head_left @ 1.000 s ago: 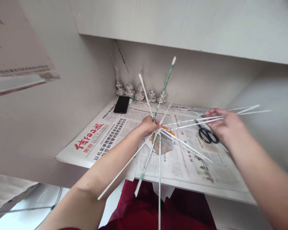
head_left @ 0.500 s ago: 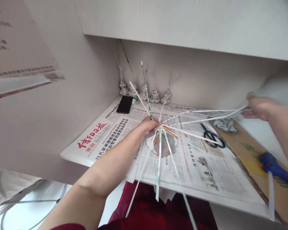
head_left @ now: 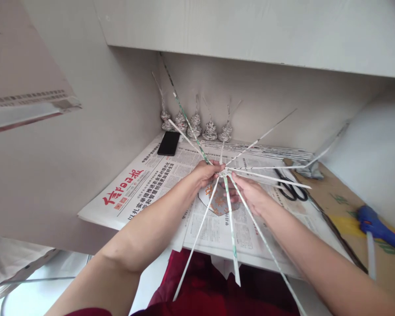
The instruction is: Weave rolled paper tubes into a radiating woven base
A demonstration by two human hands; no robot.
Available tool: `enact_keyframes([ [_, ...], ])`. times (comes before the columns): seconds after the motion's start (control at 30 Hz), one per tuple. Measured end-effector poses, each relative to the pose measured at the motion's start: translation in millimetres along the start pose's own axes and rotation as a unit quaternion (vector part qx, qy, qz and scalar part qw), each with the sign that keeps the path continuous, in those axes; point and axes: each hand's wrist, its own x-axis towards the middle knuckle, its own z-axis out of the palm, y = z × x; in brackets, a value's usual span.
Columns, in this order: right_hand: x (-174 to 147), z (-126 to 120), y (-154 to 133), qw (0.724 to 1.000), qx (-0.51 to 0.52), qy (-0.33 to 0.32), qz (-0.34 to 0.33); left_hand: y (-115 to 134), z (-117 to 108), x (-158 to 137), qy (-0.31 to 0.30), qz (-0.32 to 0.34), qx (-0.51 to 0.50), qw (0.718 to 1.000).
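Several rolled paper strips [head_left: 230, 219] radiate like spokes from a small woven centre [head_left: 224, 172], raised over the newspaper. My left hand [head_left: 208, 172] pinches the left side of that centre between thumb and fingers. From the right, my right hand [head_left: 248, 192] has its fingers closed at the lower right of the centre, by the base of the strips; its far fingers are partly hidden behind them. Beneath both hands lies a grey piece of card with an orange pattern [head_left: 213, 202]. One long strip [head_left: 329, 149] bends upward at the right.
Newspaper [head_left: 125, 193] covers the table. A black phone [head_left: 169, 143] and several small woven gourd shapes [head_left: 210, 130] are at the back. To the right are black scissors [head_left: 291, 191], crumpled paper [head_left: 311, 170], cardboard [head_left: 335, 197] and a blue glue gun [head_left: 378, 226]. A shelf board [head_left: 250, 30] overhangs.
My right hand has come in from the far right to the woven centre and let go of the long strip's end. The spokes have turned slightly. My left hand keeps its pinch.
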Motion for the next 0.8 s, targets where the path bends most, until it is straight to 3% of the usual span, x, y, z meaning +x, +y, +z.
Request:
enact_keyframes([
  [0.1, 8, 15, 8, 0.991, 0.124, 0.020, -0.038, -4, 3, -4, -0.028, 0.035, -0.003, 0.999],
  [0.37, 22, 18, 8, 0.971, 0.098, 0.175, -0.129, -12, 14, -10, -0.024, 0.053, 0.012, 0.998],
  [0.6, 29, 15, 12, 0.970, 0.099, 0.181, -0.129, -11, 14, -11, 0.006, 0.029, 0.001, 1.000],
  [0.8, 37, -1, 21, 0.971, 0.042, 0.177, -0.155, -11, 12, -9, -0.020, 0.019, 0.049, 0.998],
])
